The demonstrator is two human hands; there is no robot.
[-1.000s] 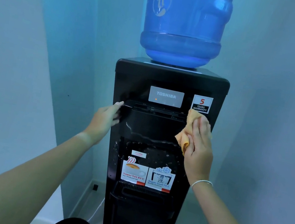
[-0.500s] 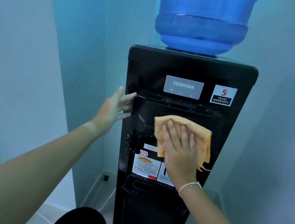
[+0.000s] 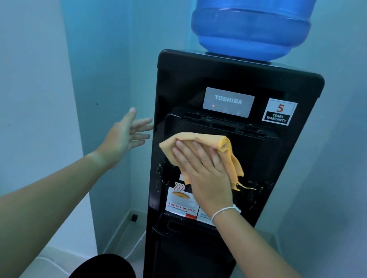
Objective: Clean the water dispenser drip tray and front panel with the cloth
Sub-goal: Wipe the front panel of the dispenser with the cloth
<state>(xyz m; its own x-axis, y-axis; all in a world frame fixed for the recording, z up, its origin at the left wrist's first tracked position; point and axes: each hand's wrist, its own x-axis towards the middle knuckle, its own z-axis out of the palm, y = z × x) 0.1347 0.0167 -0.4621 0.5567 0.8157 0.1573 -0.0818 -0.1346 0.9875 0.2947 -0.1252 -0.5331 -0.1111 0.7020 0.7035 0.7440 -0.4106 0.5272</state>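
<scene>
Front panel (image 3: 260,157), cloth (image 3: 202,139) under right grip (image 3: 205,174)

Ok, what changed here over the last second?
The right hand swept the cloth leftward across the front panel, from the right edge beneath the warranty sticker to the left-centre, going from bunched to spread under straight fingers. The left hand drew back from the left edge of the dispenser, open; contact unclear. The dispenser and bottle stayed put.

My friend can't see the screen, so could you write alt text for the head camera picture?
A person's right hand presses an orange cloth flat against the front panel of a black water dispenser. The left hand is open beside the dispenser's left edge; a blue water bottle sits on top.
</scene>
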